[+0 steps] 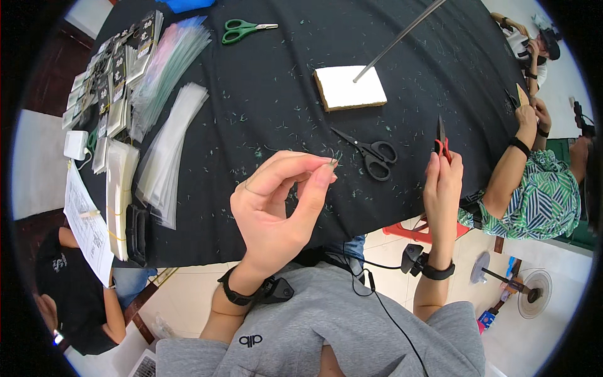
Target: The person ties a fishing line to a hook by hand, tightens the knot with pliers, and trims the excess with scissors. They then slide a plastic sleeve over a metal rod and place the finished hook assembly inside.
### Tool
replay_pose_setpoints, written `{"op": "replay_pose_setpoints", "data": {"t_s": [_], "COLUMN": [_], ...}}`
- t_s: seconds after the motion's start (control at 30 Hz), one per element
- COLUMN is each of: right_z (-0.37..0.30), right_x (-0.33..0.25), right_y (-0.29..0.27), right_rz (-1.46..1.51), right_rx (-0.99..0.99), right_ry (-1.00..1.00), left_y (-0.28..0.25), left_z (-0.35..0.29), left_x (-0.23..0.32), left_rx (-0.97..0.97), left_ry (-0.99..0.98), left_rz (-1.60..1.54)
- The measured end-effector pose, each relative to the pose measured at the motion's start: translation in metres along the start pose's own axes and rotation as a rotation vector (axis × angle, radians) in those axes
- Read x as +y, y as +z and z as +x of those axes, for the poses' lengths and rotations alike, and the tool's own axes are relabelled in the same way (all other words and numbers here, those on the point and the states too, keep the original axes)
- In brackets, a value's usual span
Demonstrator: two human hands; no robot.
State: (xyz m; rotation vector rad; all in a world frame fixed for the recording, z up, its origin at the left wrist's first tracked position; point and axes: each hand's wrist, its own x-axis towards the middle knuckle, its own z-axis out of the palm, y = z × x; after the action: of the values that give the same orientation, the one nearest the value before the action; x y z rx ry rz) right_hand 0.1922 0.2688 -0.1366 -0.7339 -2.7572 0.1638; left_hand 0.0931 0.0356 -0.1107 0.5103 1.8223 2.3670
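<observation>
My left hand (279, 204) is raised over the near side of the table, thumb and fingertips pinched on a tiny tuft of thin green strands (335, 158). Too small to make out is what exactly these strands are. To its right, my right hand (443, 182) grips red-handled scissors (441, 143), blades pointing away from me. Whether those blades are fully closed is hard to see. Between the two hands lies a pair of black scissors (372, 152) on the black cloth (251, 100). Many small green snippets are scattered over the cloth around them.
A white-topped block (352, 88) with a thin metal rod (402, 39) rising from it stands farther back. Green-handled scissors (242, 30) lie beyond. Clear plastic sleeves (173, 147), packets (119, 81) and a paper sheet (86, 220) fill the left side. Other people sit at both sides.
</observation>
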Motion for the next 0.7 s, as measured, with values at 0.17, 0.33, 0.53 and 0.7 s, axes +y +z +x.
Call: {"op": "replay_pose_setpoints", "data": {"t_s": [0.17, 0.33, 0.53, 0.7], "right_z": [0.002, 0.005, 0.009, 0.011], "right_x": [-0.031, -0.055, -0.063, -0.067], "right_y": [-0.026, -0.046, -0.052, -0.05], "right_rz": [0.529, 0.699, 0.647, 0.613], "right_rx": [-0.167, -0.349, -0.363, -0.361], "right_ry": [-0.207, -0.428, -0.508, -0.564], "left_y": [0.002, 0.001, 0.001, 0.001], "left_z": [0.0, -0.001, -0.003, -0.004], "left_x": [-0.002, -0.004, -0.002, -0.003], "left_rx": [-0.025, -0.043, -0.05, -0.049], "left_ry": [0.024, 0.049, 0.114, 0.121], "left_rz": [0.009, 0.04, 0.096, 0.078]}}
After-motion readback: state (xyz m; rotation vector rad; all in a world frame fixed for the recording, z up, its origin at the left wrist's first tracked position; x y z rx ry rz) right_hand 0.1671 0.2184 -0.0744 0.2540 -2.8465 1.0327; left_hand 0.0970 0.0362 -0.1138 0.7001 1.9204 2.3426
